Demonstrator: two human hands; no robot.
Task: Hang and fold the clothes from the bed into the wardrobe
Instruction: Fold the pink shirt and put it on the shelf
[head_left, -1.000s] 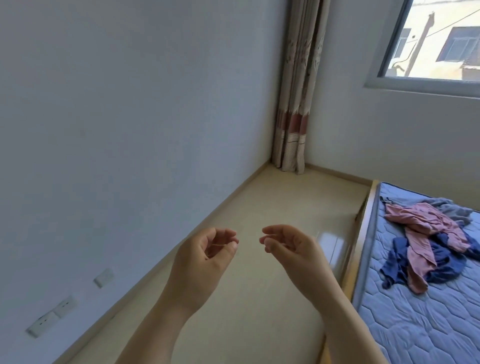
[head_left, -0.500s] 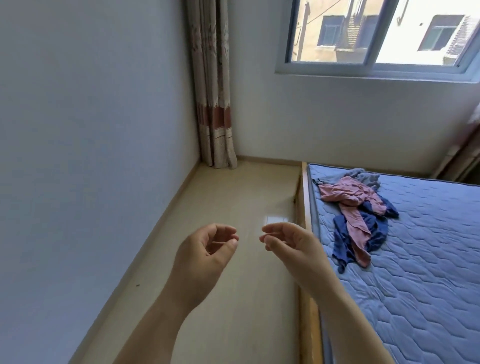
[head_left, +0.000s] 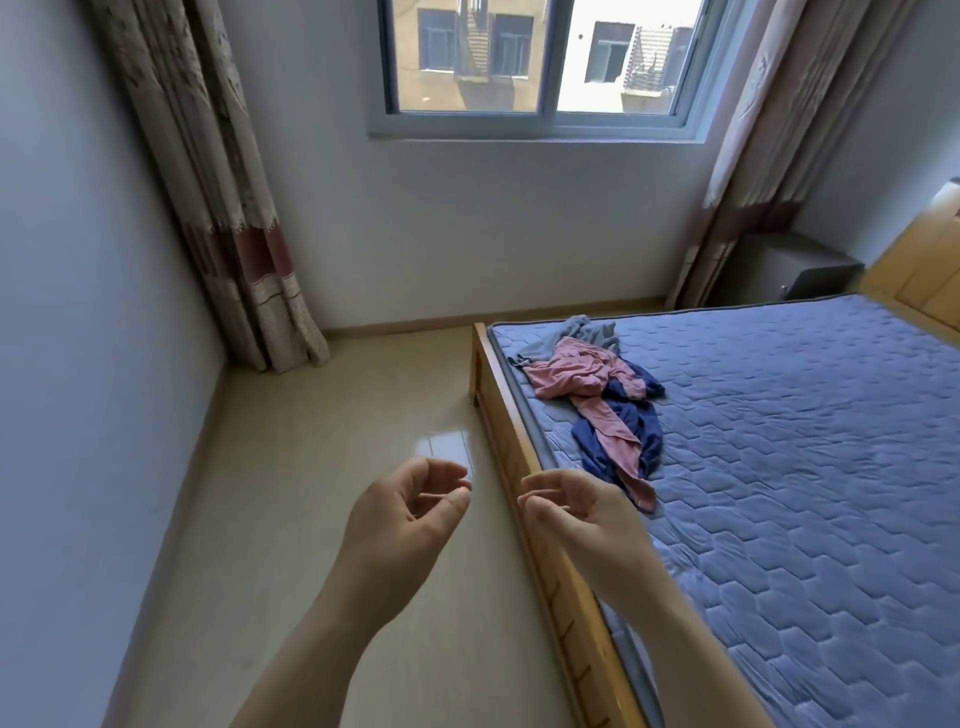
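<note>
Swung right to face bed (head_left: 779, 467); clothes (head_left: 608, 395) ahead, untouched; left hand (head_left: 400, 525), right hand (head_left: 587, 519) loosely curled, empty.

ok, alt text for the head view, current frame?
Two empty hands, left hand and right hand, fingers loosely curled, are held out by the edge of a wooden-framed bed. A crumpled pile of pink, navy and grey clothes lies on its blue quilted mattress, below a window with curtains.
</note>
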